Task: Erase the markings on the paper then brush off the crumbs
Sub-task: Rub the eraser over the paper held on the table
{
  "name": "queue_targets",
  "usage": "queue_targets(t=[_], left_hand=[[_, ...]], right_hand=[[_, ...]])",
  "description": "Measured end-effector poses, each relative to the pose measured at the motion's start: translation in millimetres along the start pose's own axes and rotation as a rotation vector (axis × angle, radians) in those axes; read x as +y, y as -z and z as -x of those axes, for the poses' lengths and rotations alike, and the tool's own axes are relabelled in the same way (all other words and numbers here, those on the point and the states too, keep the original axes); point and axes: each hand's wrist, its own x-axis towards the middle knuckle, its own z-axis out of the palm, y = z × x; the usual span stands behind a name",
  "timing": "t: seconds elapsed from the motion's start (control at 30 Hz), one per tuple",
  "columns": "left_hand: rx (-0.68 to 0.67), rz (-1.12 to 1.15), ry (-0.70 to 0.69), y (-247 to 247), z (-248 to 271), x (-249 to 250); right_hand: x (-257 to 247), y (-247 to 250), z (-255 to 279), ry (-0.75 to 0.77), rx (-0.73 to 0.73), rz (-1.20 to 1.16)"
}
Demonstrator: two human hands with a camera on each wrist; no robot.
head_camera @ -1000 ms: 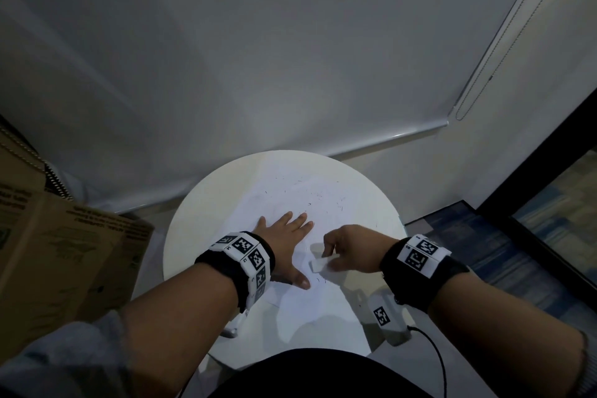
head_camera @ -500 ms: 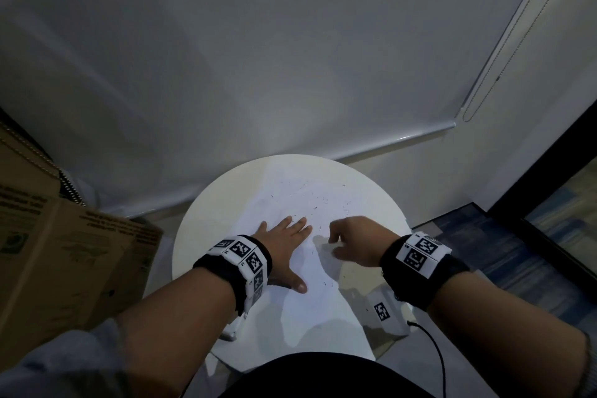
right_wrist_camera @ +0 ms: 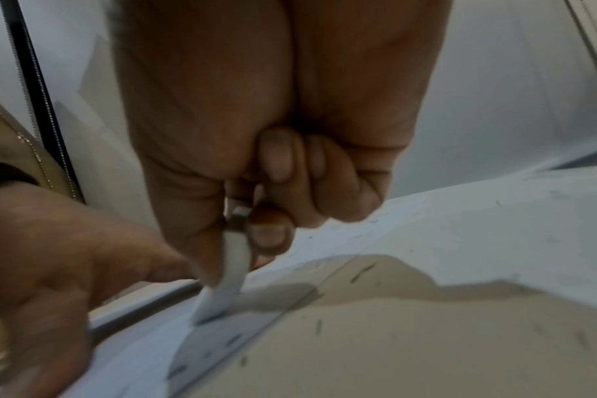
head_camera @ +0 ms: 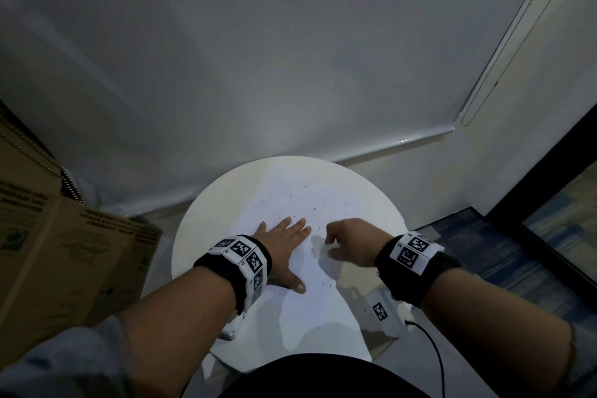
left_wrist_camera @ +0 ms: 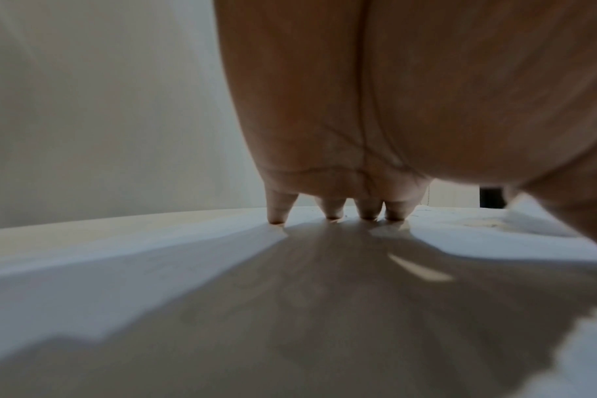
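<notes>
The left hand (head_camera: 284,245) lay flat on the paper (head_camera: 310,297), fingers straight and spread, thumb out toward the near side. In the left wrist view its fingertips (left_wrist_camera: 276,212) pressed down on the sheet, with the palm raised a little above it. The hand held nothing; it only pinned the paper.

The right hand (head_camera: 352,241) sat just beside the left, fingers curled. In the right wrist view it pinched a white eraser (right_wrist_camera: 227,282) between thumb and forefinger, the other fingers folded into the palm. The eraser's lower end touched the paper close to the left hand's thumb (right_wrist_camera: 147,266). In the head view the eraser was hidden under the hand.

The paper rested on a round white desk (head_camera: 200,236), reaching from the far side toward the near edge. Small dark crumbs (head_camera: 323,203) were scattered over the far part of the sheet, beyond both hands, and a few more lay near the right edge of the paper (head_camera: 326,284). More showed in the right wrist view, on the paper and on the bare desk beside it (right_wrist_camera: 358,274). Whether any markings were left on the sheet could not be told.

A cardboard box (head_camera: 64,252) stood left of the desk. Both wrists wore black bands with coded tags (head_camera: 240,249).
</notes>
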Motion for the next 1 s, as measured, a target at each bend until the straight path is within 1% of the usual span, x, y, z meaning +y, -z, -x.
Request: queue_targets(t=[0.03,0.07,0.1,0.2,0.23,0.3,0.37,0.43,0.47,0.57,0.6,0.63,0.7,0.73,0.77,0.8,0.9,0.93,1.0], left_hand=[[-0.002,-0.003,0.0,0,0,0],[-0.003,-0.005,0.001,0,0,0],[-0.002,-0.004,0.001,0,0,0],[0.005,0.0,-0.001,0,-1,-1],[0.005,-0.002,-0.001,0,-1,-1],[0.001,-0.005,-0.001,0,-2,-1],[0.0,-0.004,0.0,0,-2,-1],[0.001,-0.003,0.001,0,-1,-1],[0.002,-0.004,0.001,0,-1,-1],[-0.001,-0.005,-0.001,0,-1,-1],[0.0,-0.003,-0.002,1,0,-1],[0.003,-0.002,-0.003,1,0,-1],[0.004,0.0,-0.003,1,1,0],[0.003,0.002,-0.001,2,2,0],[0.002,0.002,0.0,2,2,0],[0.003,0.002,0.0,2,1,0],[0.01,0.0,-0.004,1,0,0],[0.01,0.001,-0.003,1,0,0],[0.011,0.006,-0.002,1,0,0]], right_hand=[[1,2,-2,-0.038,0.047,-0.025],[2,2,-2,-0.061,0.064,-0.04],[1,2,-1,-0.057,0.047,-0.037],[-3,-2,5,0.013,-0.109,-0.022],[-5,-2,6,0.025,-0.137,-0.016],[-5,1,2,0.022,-0.104,0.017],[-4,4,-5,-0.025,-0.011,0.023],[-5,5,-7,-0.059,0.023,0.005],[-6,5,-6,-0.049,-0.001,0.008],[-10,0,-1,0.024,-0.149,0.008],[-11,-1,-1,0.033,-0.148,0.012],[-11,0,-4,0.023,-0.107,0.016],[-8,1,-9,-0.052,0.025,-0.012],[-7,1,-10,-0.083,0.068,-0.033],[-7,1,-10,-0.088,0.069,-0.043],[-8,1,-8,-0.07,0.029,-0.041],[-13,-1,-1,0.01,-0.152,-0.038],[-14,-1,0,0.015,-0.149,-0.025],[-11,0,-6,-0.028,-0.032,-0.005]])
